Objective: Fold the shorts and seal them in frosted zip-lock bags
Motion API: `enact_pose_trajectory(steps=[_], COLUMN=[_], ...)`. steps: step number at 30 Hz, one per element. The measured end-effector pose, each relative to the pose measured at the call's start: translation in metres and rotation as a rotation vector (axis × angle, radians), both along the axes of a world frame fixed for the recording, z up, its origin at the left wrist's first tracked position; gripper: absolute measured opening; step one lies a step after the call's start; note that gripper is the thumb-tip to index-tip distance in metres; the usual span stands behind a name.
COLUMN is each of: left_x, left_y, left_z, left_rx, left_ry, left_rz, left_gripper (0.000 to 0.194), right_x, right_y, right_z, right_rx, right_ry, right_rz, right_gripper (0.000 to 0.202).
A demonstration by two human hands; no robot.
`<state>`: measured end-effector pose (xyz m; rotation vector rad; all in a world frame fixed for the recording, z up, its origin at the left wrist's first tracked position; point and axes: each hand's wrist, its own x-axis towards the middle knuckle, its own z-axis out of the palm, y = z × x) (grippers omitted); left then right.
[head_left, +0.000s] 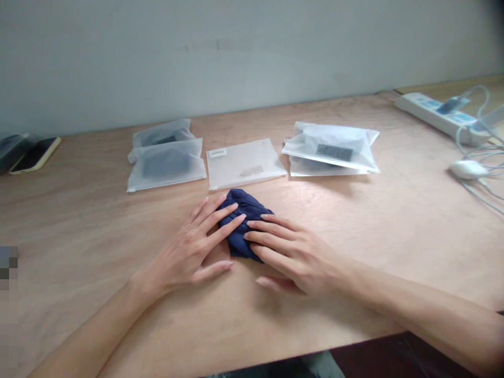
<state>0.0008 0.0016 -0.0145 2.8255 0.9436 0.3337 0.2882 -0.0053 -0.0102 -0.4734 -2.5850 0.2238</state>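
Note:
A folded piece of navy blue cloth lies on the wooden table in front of me. My left hand rests on its left side, fingers spread and stretched over the fabric, thumb on the tabletop. From the right, my right hand lays its extended fingers flat on the cloth. Both palms face down, and neither hand grips the fabric. Just beyond the cloth lies a flat frosted zip bag with a small white label and faint print; no contents show inside it.
Frosted bags with dark contents lie at the back left and back right. A phone rests at the far left beside a dark object. On the right are a power strip, a white adapter and loose cables. A wall backs the table.

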Motion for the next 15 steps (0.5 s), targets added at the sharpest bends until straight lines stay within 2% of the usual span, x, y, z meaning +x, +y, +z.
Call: enact_pose_trajectory(steps=[3,6,10,15], left_x=[0.0,0.002,0.003,0.004], left_y=[-0.002,-0.005,-0.007,-0.006], left_z=[0.0,-0.001,-0.003,-0.006], left_rx=[-0.016,-0.018,-0.024,-0.008], left_ry=[-0.018,-0.031,-0.048,-0.037], left_rz=[-0.04,-0.062,-0.041,-0.086], left_gripper=[0.087,0.086,0.082,0.077], right_x=[0.003,0.007,0.015,0.02], right_y=[0.004,0.008,0.012,0.016], right_z=[-0.002,-0.004,-0.002,0.001], right_rx=[0.049,0.065,0.178,0.27], right_ry=[0.073,0.024,-0.106,-0.24], right_rz=[-0.138,-0.272,-0.282,-0.306], right_gripper=[0.021,0.025,0.047,0.048])
